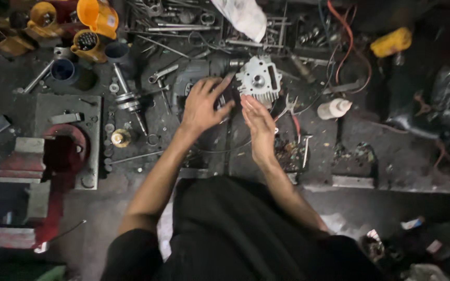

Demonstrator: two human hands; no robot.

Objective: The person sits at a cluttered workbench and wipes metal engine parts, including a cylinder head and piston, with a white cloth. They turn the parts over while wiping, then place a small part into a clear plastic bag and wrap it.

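Observation:
My left hand [202, 105] hovers over the dark workbench with fingers spread, its fingertips touching a small dark part [231, 95] that I cannot make out clearly. My right hand [258, 123] is held edge-up beside it, fingers straight and together, close to the same dark part. Just beyond both hands lies a silver finned engine cylinder head [259, 79]. A dark rounded engine casing [191, 77] lies behind my left hand.
A red bench vise [53, 161] is bolted at the left. Yellow and blue cups [87, 36] stand at the back left, with wrenches [162, 73], a crankshaft [129, 101] and loose washers around. A white squeeze bottle [333, 108], pliers [294, 112], a white rag [246, 18] and orange wires [347, 41] lie right.

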